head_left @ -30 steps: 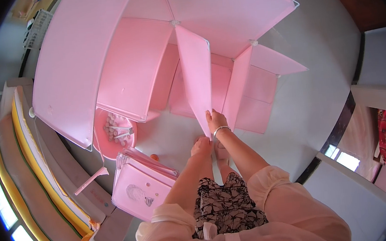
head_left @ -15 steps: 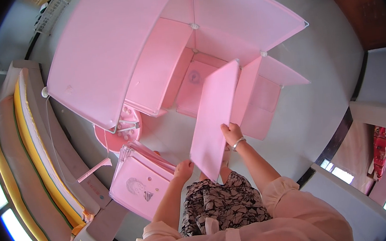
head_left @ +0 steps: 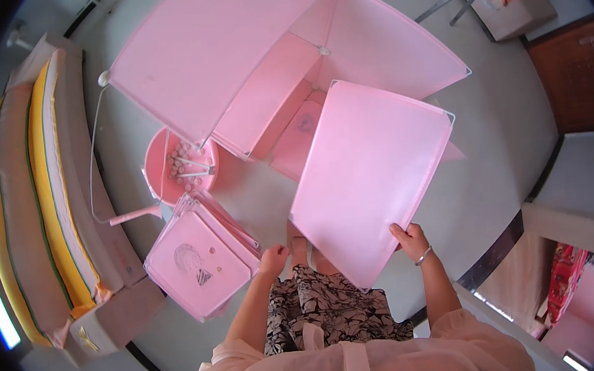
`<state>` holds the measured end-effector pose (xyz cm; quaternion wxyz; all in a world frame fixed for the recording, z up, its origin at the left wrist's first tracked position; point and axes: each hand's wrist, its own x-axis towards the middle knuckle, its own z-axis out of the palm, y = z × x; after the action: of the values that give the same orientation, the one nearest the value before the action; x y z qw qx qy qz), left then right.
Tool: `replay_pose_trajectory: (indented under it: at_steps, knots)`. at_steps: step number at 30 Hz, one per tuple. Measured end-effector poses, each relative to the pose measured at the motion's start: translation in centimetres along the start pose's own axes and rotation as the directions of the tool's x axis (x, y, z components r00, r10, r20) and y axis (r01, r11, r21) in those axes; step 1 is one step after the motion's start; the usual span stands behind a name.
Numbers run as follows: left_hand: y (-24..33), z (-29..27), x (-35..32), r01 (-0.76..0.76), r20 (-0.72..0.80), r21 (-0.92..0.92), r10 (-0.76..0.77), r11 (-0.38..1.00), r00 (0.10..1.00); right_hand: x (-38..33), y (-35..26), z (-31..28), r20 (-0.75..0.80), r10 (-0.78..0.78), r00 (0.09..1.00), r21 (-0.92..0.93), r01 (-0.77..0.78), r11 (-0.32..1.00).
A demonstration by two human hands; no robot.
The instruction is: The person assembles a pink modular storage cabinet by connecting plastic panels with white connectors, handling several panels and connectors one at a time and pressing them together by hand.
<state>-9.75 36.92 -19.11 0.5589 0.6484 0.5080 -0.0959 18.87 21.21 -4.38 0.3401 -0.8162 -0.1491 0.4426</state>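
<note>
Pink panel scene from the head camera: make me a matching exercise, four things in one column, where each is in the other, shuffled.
Things:
1. loose pink panel
2. pink bowl
3. stack of pink panels
4. folded mattresses

Places:
A. floor, by the left hand
B. far left
C. gripped at its lower edge by the right hand
D. floor, beside the assembled pink panel frame

Pairs: 1-C, 2-D, 3-A, 4-B

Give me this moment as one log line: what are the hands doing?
right hand: holds pink panel by lower edge | left hand: free, fingers curled, beside panel stack | panel: tilted, lifted above floor
</note>
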Motion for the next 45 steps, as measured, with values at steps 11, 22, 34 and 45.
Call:
replay_pose_trajectory:
  at_steps: [11, 22, 34, 45]
  knots:
    - [2.4, -7.8, -9.7, 0.437, 0.422, -0.899, 0.296, 0.014, 0.857, -10.5, -6.0, 4.8, 0.421, -0.497, 0.759, -0.687, 0.624, 0.372]
    - [-18.1, -17.3, -21.7, 0.119, 0.061, -0.986, -0.402, 0.121, 0.914, -14.9, -3.3, 27.1, 0.784, -0.492, 0.379, -0.449, 0.893, -0.028]
    - [-35.5, -20.4, -26.4, -0.031, -0.063, -0.996, -0.415, 0.085, 0.908, -9.1, 1.7, 45.7, 0.851, -0.454, 0.263, -0.244, 0.965, 0.102]
    - [-44.8, -21.4, -19.1, 0.629, -0.49, -0.356, -0.711, 0.691, 0.504, -5.9, 4.6, 36.7, 0.663, 0.192, 0.724, -0.67, 0.458, 0.585]
